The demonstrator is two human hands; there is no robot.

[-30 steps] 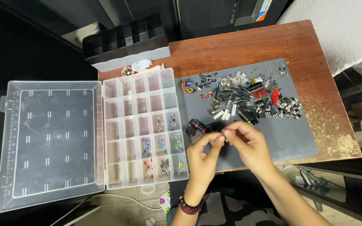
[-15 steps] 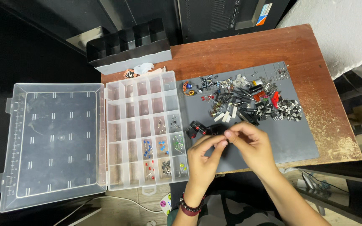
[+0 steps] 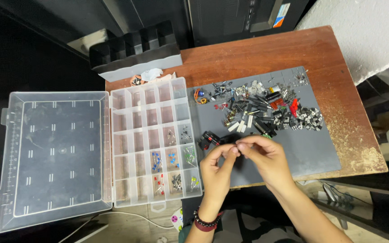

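A wooden table (image 3: 266,54) carried a grey mat (image 3: 311,148). Over the mat's near edge, the left hand (image 3: 217,168) and right hand (image 3: 266,157) met fingertip to fingertip, pinching a tiny part between them, too small to identify. Just beyond lay black parts (image 3: 210,139), then a pile of components (image 3: 262,108). Left of the hands stood an open clear organizer (image 3: 149,139), lid (image 3: 55,157) flat.

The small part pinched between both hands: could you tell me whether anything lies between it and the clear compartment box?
Nothing visible does. The left hand and right hand pinch the small part over the grey mat; the compartment box lies open beside it, with only bare mat between.
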